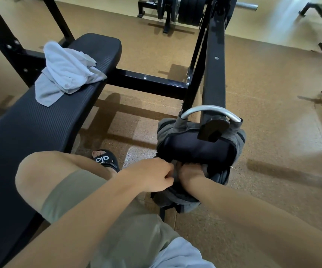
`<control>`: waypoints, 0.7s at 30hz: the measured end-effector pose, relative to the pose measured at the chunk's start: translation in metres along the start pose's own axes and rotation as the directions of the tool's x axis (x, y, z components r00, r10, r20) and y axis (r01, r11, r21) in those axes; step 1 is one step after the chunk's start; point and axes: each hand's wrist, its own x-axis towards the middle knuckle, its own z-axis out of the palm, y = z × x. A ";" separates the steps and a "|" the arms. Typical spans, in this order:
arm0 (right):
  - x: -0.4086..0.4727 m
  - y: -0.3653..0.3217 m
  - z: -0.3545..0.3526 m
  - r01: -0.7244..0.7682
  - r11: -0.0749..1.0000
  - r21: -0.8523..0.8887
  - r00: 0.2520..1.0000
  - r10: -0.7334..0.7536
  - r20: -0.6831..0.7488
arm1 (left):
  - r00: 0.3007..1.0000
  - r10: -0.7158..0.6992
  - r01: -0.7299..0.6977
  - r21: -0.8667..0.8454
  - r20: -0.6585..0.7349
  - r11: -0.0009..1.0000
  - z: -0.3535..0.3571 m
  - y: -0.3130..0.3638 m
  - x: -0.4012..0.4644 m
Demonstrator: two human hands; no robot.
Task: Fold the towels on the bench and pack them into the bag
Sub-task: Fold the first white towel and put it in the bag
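A grey bag (237,140) with a dark open mouth and a silver handle stands on the floor beside the bench. My left hand (156,175) grips the near rim of the bag's opening. My right hand (190,174) reaches down inside the opening, its fingers hidden in the bag; what it holds cannot be made out. A crumpled light grey towel (65,74) lies unfolded on the black padded bench (30,128), far from both hands. More pale grey cloth (177,254) rests on my lap at the bottom edge.
Black steel uprights and a crossbar (146,82) of the bench frame stand right behind the bag. A weight rack with plates (183,12) sits farther back. My knee and sandalled foot (106,159) are between bench and bag. Brown speckled floor lies to the right.
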 end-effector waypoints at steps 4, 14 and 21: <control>-0.026 -0.010 -0.033 0.124 0.989 -0.078 0.965 -0.138 -0.222 | 0.993 0.002 -0.006 -0.035 -0.122 0.999 -0.020 -0.023 -0.012; -0.046 -0.124 -0.165 0.454 0.891 0.032 0.745 -0.360 -0.562 | 0.769 -0.422 0.372 -0.199 -0.480 0.906 -0.090 -0.148 -0.089; 0.048 -0.209 -0.220 0.563 0.825 0.057 0.703 -0.441 -0.558 | 0.499 -0.711 0.526 -0.479 -0.495 0.702 -0.090 -0.254 -0.136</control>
